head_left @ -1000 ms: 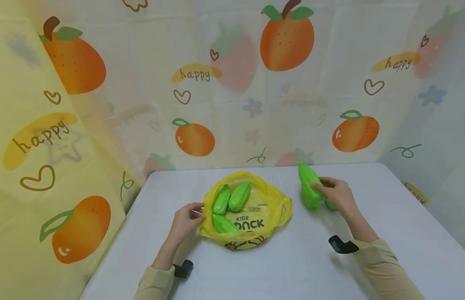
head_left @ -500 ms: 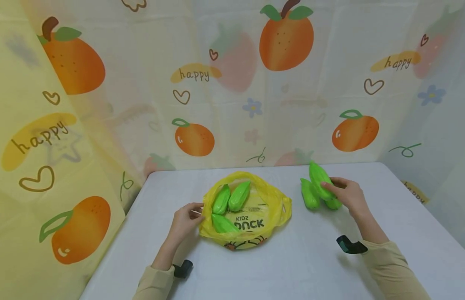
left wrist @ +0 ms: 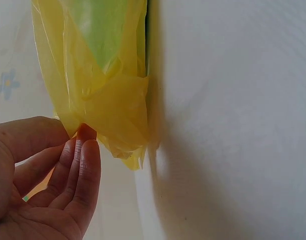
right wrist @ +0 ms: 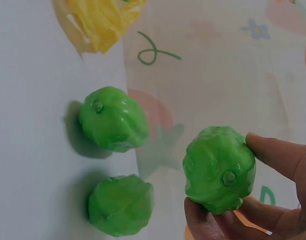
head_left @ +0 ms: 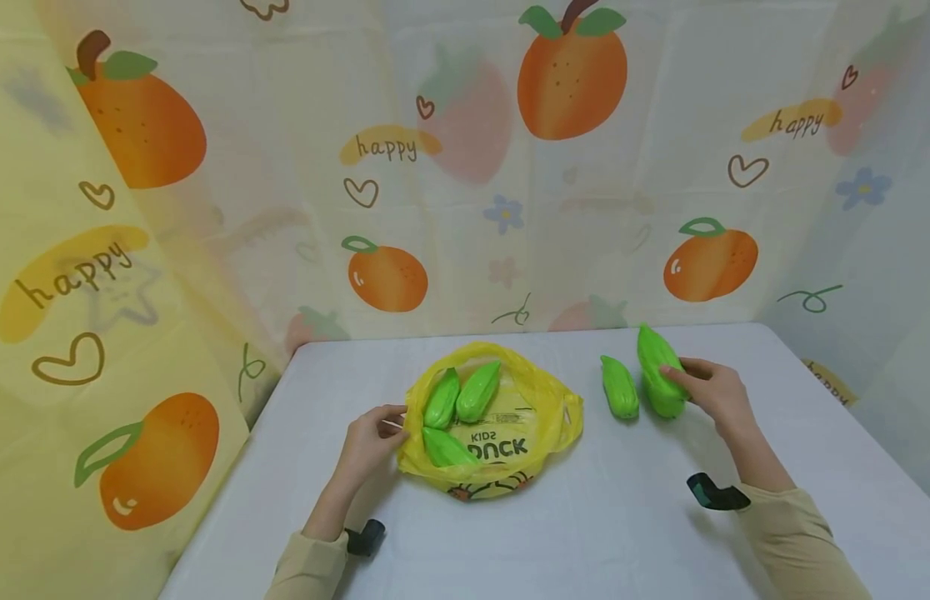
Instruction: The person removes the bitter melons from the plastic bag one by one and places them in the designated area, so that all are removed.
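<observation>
My left hand (head_left: 371,446) pinches the left rim of a yellow plastic bag (head_left: 558,454) between thumb and fingers; the left wrist view shows the thin film (left wrist: 113,115) at the fingertips. Inside the mouth of the bag lie three green bitter melons (head_left: 480,392). On the right, my right hand (head_left: 716,392) holds another bumpy green bitter melon (right wrist: 220,170) between thumb and fingers, raised off the table. Two more rest on the table: one bitter melon (right wrist: 114,119) to the left of the held one, and a second bitter melon (right wrist: 121,205) mostly hidden behind it in the head view.
A white-covered table (head_left: 540,542) carries everything. Behind it hangs a pale curtain (head_left: 600,192) printed with fruit, hearts and the word happy, and a yellowish panel (head_left: 30,467) stands on the left. Black wrist cameras (head_left: 716,493) sit on both forearms.
My right hand has moved to the right with its bitter melon, uncovering the one on the table to its left. The left hand stays at the bag's rim.
</observation>
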Demonstrator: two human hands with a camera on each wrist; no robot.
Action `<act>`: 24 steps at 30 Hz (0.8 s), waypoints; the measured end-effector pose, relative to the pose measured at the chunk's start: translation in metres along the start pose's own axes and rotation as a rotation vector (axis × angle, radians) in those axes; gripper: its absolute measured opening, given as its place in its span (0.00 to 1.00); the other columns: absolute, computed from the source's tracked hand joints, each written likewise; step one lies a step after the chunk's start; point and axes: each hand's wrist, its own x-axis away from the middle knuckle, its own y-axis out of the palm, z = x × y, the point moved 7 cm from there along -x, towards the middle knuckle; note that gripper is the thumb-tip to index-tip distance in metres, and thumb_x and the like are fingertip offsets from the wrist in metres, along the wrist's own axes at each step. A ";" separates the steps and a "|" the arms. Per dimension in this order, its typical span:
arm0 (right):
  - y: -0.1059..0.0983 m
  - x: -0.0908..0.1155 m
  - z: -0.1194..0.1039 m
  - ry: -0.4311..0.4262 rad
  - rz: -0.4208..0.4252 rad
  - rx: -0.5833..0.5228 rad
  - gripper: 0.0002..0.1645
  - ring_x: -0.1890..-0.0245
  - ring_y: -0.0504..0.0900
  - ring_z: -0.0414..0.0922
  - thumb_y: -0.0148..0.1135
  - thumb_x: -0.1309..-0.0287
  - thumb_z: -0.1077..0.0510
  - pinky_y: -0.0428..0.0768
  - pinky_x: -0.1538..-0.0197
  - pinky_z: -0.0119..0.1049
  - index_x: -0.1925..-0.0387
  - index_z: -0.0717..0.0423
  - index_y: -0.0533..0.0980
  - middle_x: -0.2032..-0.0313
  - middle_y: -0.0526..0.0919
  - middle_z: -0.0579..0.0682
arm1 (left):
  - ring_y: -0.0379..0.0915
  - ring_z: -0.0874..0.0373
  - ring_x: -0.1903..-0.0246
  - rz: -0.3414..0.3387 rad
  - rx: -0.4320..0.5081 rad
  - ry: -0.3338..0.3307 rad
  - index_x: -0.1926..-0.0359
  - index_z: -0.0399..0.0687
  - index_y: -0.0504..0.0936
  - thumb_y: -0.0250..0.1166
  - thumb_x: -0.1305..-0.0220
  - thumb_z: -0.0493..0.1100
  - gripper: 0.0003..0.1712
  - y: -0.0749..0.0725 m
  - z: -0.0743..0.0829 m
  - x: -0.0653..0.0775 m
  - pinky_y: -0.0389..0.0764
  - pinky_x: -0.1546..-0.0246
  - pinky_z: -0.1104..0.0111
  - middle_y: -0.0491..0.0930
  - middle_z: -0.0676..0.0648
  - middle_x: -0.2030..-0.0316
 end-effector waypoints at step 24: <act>-0.027 0.001 0.032 0.048 0.023 0.016 0.50 0.52 0.76 0.51 0.50 0.39 0.34 0.74 0.67 0.20 0.34 0.71 0.58 0.36 0.62 0.73 | 0.80 0.56 0.66 -0.003 0.005 0.011 0.49 0.41 0.81 0.69 0.48 0.32 0.22 -0.002 0.000 -0.001 0.82 0.60 0.64 0.82 0.46 0.64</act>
